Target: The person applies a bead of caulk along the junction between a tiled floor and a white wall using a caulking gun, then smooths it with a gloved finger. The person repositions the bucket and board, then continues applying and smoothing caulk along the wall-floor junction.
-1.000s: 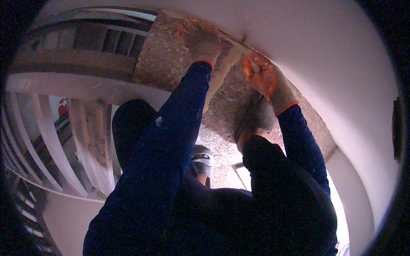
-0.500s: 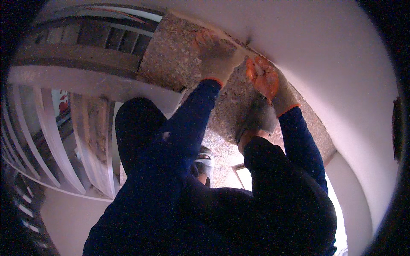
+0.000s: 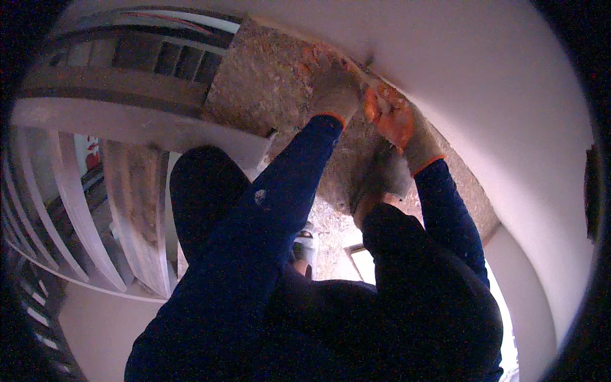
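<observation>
Basically both gloved hands are up in the upper centre of the frame, close together at the seam where the rough speckled slab [image 3: 273,95] meets the smooth white wall [image 3: 484,95]. Left hand [image 3: 334,79] lies pressed against the slab edge; right hand [image 3: 391,118], orange-palmed glove, sits just beside it, fingers curled, but I cannot tell whether it grips anything, too blurred. Risks, as I judge them: fingers pinched in the seam if the slab shifts toward the wall; glove slipping on the gritty face; weight tipping forward, since both arms reach out over the knees. White railing slats [image 3: 83,210] at left are well apart, no snag there.
</observation>
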### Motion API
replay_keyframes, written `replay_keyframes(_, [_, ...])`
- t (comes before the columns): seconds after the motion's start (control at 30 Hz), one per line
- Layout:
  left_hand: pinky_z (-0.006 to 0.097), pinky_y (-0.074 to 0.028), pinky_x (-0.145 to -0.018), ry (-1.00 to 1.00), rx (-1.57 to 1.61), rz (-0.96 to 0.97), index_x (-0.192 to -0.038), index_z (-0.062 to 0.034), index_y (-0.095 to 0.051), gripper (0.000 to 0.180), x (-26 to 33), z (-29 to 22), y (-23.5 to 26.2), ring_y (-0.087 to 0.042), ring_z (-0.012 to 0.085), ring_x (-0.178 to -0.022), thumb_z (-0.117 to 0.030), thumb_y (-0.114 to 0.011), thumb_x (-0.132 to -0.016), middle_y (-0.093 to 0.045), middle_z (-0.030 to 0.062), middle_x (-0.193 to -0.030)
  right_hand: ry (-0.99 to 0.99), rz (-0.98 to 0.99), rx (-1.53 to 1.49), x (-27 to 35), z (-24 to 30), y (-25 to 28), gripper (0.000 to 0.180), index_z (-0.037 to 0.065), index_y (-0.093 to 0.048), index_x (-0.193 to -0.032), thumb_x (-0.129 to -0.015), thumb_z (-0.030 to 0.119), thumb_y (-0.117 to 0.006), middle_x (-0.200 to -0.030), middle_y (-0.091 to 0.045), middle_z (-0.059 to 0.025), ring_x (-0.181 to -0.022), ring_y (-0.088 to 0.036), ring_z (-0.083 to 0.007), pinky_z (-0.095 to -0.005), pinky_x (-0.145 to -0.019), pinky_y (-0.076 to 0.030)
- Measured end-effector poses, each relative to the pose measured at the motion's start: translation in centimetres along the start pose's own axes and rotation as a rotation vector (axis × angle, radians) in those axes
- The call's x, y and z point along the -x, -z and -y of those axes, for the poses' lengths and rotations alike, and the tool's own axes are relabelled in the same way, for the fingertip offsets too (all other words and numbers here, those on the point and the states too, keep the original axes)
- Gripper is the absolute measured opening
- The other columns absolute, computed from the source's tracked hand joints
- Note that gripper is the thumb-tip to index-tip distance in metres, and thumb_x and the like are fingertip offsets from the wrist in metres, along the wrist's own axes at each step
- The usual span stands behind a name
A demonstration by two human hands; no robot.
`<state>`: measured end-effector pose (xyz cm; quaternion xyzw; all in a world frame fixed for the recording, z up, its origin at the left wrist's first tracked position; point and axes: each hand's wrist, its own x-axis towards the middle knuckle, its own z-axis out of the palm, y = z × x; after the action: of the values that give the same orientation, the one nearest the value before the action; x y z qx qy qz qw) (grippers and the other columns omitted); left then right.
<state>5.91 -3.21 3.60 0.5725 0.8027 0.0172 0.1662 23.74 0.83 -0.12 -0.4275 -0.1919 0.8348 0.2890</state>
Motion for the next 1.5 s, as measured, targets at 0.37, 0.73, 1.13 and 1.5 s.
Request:
replay_keyframes(0.37, [0.065,-0.009,-0.121,0.03,-0.12,-0.063,-0.152,-0.003,-0.044,0.059,-0.1,0.0,1.0,-0.018,0.0479,-0.152,-0.035,-0.04,-0.102,-0.033,0.0221,-0.161,-0.251,-0.094,-0.161,2.8,5.0,-5.4,0.028,0.006,-0.057,-0.099,-0.102,0.034,-0.06,-0.089,-0.056,-0.0063,-0.078,-0.052,-0.0175,-0.0305,-0.072,-0.043])
replay_keyframes(0.73, [0.065,0.003,-0.121,0.398,-0.133,-0.198,-0.158,-0.0033,-0.031,0.076,-2.3,-1.6,3.1,-0.005,0.0501,-0.153,-0.049,-0.044,-0.098,-0.018,0.0243,-0.166,-0.046,0.166,0.42,4.1,6.6,-6.4,0.035,0.006,-0.062,-0.098,-0.103,0.04,-0.057,-0.087,-0.058,-0.005,-0.078,-0.052,-0.0162,-0.0299,-0.072,-0.041])
replay_keyframes(1.13, [0.067,-0.002,-0.121,0.254,-0.041,-0.201,-0.156,-0.001,-0.034,0.066,-1.9,-1.0,0.5,-0.014,0.0484,-0.153,-0.04,-0.036,-0.103,-0.027,0.0236,-0.164,0.166,0.276,0.927,2.3,5.5,-3.5,0.027,0.002,-0.061,-0.115,-0.105,0.027,-0.057,-0.095,-0.064,-0.0078,-0.09,-0.06,-0.0179,-0.0295,-0.083,-0.05])
replay_keyframes(1.5, [0.066,-0.005,-0.121,0.279,0.008,-0.22,-0.154,0.0006,-0.038,0.066,-1.0,-2.8,1.7,-0.019,0.048,-0.151,-0.04,-0.04,-0.102,-0.028,0.0248,-0.163,-0.19,0.294,0.154,2.7,6.3,-3.7,0.025,0.001,-0.062,-0.117,-0.103,0.021,-0.06,-0.102,-0.064,-0.0092,-0.092,-0.061,-0.0167,-0.028,-0.084,-0.051])
